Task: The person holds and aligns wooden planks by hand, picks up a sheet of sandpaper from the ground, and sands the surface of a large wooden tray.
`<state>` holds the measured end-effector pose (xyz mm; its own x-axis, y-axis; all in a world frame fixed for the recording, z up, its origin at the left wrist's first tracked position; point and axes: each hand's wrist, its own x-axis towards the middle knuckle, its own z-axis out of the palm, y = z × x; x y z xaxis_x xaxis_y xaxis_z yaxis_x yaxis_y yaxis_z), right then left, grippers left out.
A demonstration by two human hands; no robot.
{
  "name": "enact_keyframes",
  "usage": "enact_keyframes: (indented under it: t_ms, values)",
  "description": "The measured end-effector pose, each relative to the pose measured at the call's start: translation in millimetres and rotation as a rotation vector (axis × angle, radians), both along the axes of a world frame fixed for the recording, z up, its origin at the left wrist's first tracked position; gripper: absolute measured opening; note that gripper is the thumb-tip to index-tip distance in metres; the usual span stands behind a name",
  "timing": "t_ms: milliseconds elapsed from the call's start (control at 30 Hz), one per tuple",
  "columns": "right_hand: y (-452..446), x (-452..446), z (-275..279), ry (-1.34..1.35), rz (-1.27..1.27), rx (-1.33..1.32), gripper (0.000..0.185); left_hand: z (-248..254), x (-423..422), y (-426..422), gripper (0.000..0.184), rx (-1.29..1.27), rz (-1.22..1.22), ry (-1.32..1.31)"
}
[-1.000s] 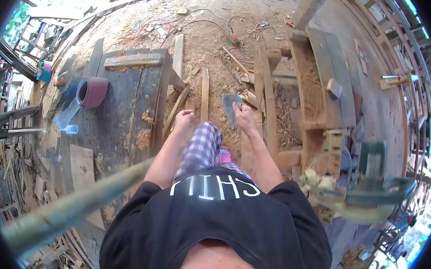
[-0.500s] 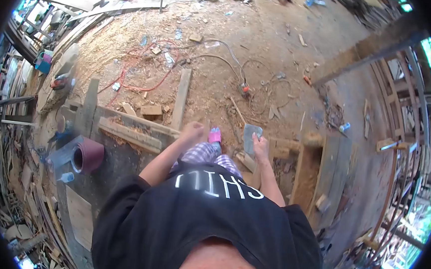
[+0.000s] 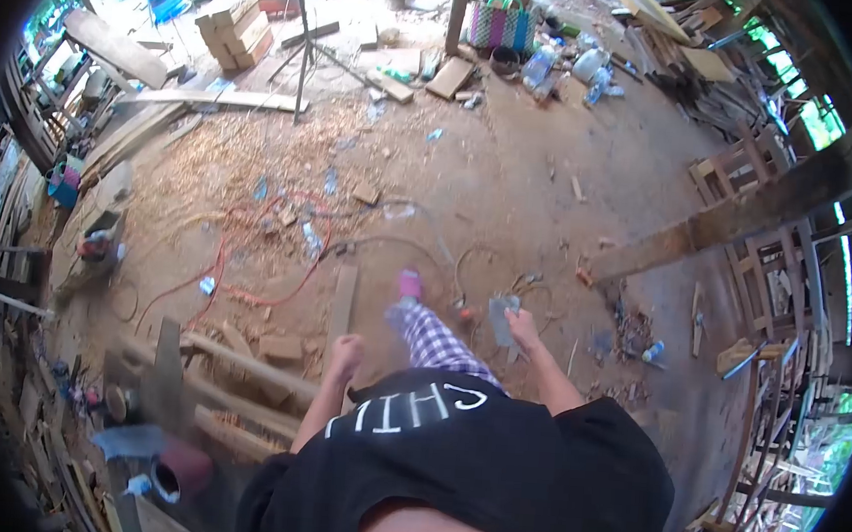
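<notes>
My right hand (image 3: 523, 329) grips a thin grey flat piece (image 3: 503, 318), roughly rectangular, by its near right edge. What it is made of I cannot make out. My left hand (image 3: 346, 355) is curled into a fist at my left side, above the ground, and nothing shows sticking out of it. One foot in a pink slipper (image 3: 410, 284) is stretched forward on the dirt floor, below checked trousers (image 3: 445, 348).
A wooden plank (image 3: 344, 300) and timber beams (image 3: 251, 367) lie to the left, near a dark red roll (image 3: 181, 470). Red hose (image 3: 275, 302) loops over the wood shavings ahead. A thick post (image 3: 715, 227) slants on the right; a tripod (image 3: 305, 55) stands ahead.
I have moved forward, and the beams and roll have slid lower in view. My right hand still holds the grey piece. More floor and a striped basket appear ahead.
</notes>
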<state>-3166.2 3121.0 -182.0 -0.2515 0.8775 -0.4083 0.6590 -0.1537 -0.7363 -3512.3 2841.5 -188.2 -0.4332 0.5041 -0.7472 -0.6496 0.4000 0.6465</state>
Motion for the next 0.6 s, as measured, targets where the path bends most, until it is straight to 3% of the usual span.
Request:
enact_keyframes:
  t_ms: [67, 133, 233, 333, 400, 467, 600]
  values:
    - [52.7, -7.1, -36.3, -0.105, 0.054, 0.021, 0.034, -0.7, -23.5, 51.5, 0.006, -0.022, 0.005, -0.046]
    - [90.2, -25.8, -27.3, -0.253, 0.125, 0.014, 0.039, -4.3, -51.0, 108.7, 0.003, -0.032, -0.018, -0.045]
    - [128.9, -35.5, -52.0, -0.386, 0.127, 0.024, 0.043, -23.0, -109.6, 168.7, 0.007, -0.032, -0.23, -0.115]
    - [156.5, -55.4, -31.8, -0.391, 0.068, -0.074, 0.043, -25.8, -160.0, 221.1, 0.015, -0.096, -0.312, -0.152]
    - [171.3, -55.1, -60.6, -0.374, -0.007, -0.088, 0.042, -3.5, -184.2, 263.1, 0.02, -0.25, -0.151, 0.059]
    - [187.2, -62.3, -66.7, -0.356, -0.023, -0.143, 0.041, -39.8, -229.0, 283.9, 0.023, -0.118, -0.187, -0.154]
    - [216.4, -72.9, -77.5, -0.295, -0.228, -0.215, 0.045, -35.3, -249.0, 357.5, 0.018, -0.357, -0.269, -0.074]
